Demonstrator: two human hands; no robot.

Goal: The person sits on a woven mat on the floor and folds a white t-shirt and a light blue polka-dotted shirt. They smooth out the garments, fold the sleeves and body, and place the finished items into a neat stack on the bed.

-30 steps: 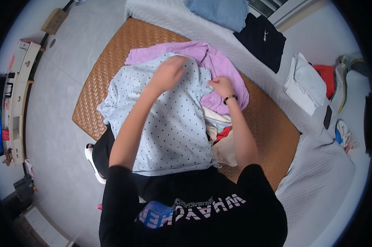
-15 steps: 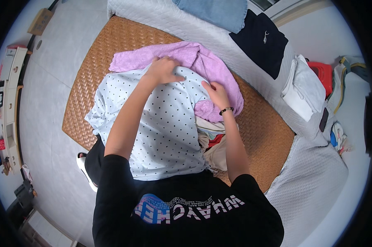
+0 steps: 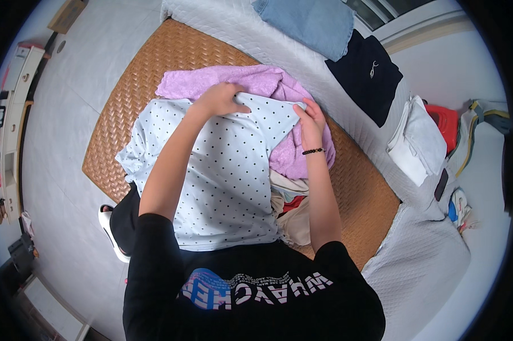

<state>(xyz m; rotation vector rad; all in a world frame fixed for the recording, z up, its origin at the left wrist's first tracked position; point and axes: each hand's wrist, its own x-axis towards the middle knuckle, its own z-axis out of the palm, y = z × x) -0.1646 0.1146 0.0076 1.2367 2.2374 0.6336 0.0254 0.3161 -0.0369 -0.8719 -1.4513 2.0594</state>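
Note:
A white polka-dot shirt (image 3: 222, 170) lies spread over my lap and the woven mat. At its far edge my left hand (image 3: 219, 100) is bent around the cloth near the shoulder, its fingertips partly hidden. My right hand (image 3: 311, 125), with a dark bead bracelet at the wrist, pinches the end of a sleeve between thumb and fingers. That sleeve is stretched out flat between both hands. Behind and under the shirt lies a crumpled pink fluffy cloth (image 3: 188, 82). Beige and red garments (image 3: 296, 221) are bunched beside the shirt, below my right hand.
The woven mat (image 3: 165, 54) covers the seat beneath. Along the white quilted sofa back (image 3: 211, 23) lie folded blue denim (image 3: 307, 25), a folded black garment (image 3: 367, 77) and folded white clothes (image 3: 418, 142). A red container (image 3: 443, 128) stands behind these. A white slipper (image 3: 110, 233) is on the floor.
My right hand has moved right and slightly up, drawing the sleeve out straight over the pink cloth. My left hand stays at nearly the same spot on the shirt.

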